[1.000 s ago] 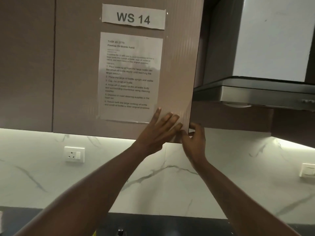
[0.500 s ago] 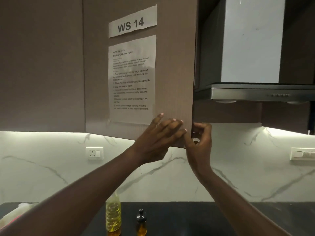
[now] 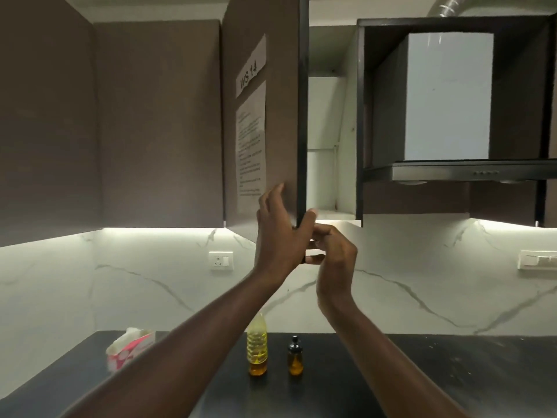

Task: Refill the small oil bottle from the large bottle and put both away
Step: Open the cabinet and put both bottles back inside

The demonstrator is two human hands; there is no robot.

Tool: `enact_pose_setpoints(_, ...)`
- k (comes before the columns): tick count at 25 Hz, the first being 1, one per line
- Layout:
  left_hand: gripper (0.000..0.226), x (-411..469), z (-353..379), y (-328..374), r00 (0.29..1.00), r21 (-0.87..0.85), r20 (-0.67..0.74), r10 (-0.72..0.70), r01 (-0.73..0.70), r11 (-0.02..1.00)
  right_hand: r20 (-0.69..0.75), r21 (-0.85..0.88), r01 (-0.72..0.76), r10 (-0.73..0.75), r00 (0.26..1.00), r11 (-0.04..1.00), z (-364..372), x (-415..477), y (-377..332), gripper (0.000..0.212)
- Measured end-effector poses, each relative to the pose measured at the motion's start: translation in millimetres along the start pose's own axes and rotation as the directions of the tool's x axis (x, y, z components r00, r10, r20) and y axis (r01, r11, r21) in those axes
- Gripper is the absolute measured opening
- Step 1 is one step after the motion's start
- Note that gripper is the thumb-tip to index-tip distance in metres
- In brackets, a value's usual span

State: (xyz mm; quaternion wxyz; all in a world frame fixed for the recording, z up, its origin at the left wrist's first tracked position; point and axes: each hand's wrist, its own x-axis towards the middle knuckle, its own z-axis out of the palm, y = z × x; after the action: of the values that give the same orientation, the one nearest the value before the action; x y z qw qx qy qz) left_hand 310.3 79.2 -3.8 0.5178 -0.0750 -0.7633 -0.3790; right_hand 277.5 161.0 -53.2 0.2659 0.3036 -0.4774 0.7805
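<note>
1. Far left on the dark countertop point(image 3: 452, 372) sits a pink and white tissue pack point(image 3: 129, 349) with white tissue poking out of the top.
2. On the marble wall behind it, a white socket point(image 3: 221, 260) sits under the lit strip below the cupboards.
3. The cabinet door point(image 3: 280, 116) stands open and nearly edge-on to me. A "WS 14" label point(image 3: 250, 76) is taped to its outer face, with a printed sheet point(image 3: 250, 146) below it.
4. The left hand point(image 3: 280, 236) grips the door at its lower corner. The fingers lie close together up the outer face, and the thumb hooks round the dark edge.
5. Below the hands, the large bottle point(image 3: 257, 348) stands upright on the countertop with yellow oil in it. Its top is hidden behind the left forearm.
6. Just beside it to the right, and not touching, stands the small bottle point(image 3: 295, 357). It is upright, has a black cap on, and holds amber oil.
7. The right hand point(image 3: 334, 254) is up against the left, at the door's bottom corner. Its fingers are curled in close together, and I cannot tell whether they pinch the door.
8. Past the door, the white cabinet interior point(image 3: 325, 116) shows.
9. Further right hangs the range hood point(image 3: 452, 173), and a white switch plate point(image 3: 536, 260) is on the wall near the right edge.
</note>
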Motion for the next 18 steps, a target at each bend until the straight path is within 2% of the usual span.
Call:
enact_pose_setpoints(3, 0.061, -9.1, -45.7, -7.3, 0.991, -0.048, -0.126, -0.048, 0.042, 0.998, 0.119, -0.013, -0.049, 0.05, 0.992, 0.999, 40.4, -30.2, -16.6, 0.046)
enact_pose_setpoints(6, 0.056, -8.5, -92.6, -25.1, 0.979, 0.014, -0.196, -0.062, 0.066, 0.998, 0.259, -0.016, -0.105, 0.106, 0.96, 0.994, 78.1, -52.1, -24.3, 0.047)
enact_pose_setpoints(8, 0.054, -7.4, -123.8, -37.6, 0.969, 0.091, -0.239, -0.059, 0.082, 0.992, 0.374, 0.005, -0.166, 0.153, 0.915, 0.986, 103.7, -61.5, -27.6, 0.051)
enact_pose_setpoints(11, 0.05, -9.2, -168.6, -58.9, 0.954, 0.191, -0.296, -0.037, 0.098, 0.977, 0.539, -0.006, -0.287, 0.245, 0.806, 0.958, 144.6, -75.9, -27.6, 0.054)
enact_pose_setpoints(14, 0.056, -7.6, -207.0, -77.7, 0.955, 0.286, -0.29, -0.062, 0.149, 0.947, 0.59, -0.088, -0.29, 0.285, 0.755, 0.953, 184.5, -86.8, -22.4, 0.04)
enact_pose_setpoints(18, 0.066, -0.6, -246.1, -97.2, 0.962, 0.41, -0.235, -0.139, 0.228, 0.883, 0.631, -0.185, -0.289, 0.339, 0.698, 0.939, 227.4, -95.2, -11.2, 0.042)
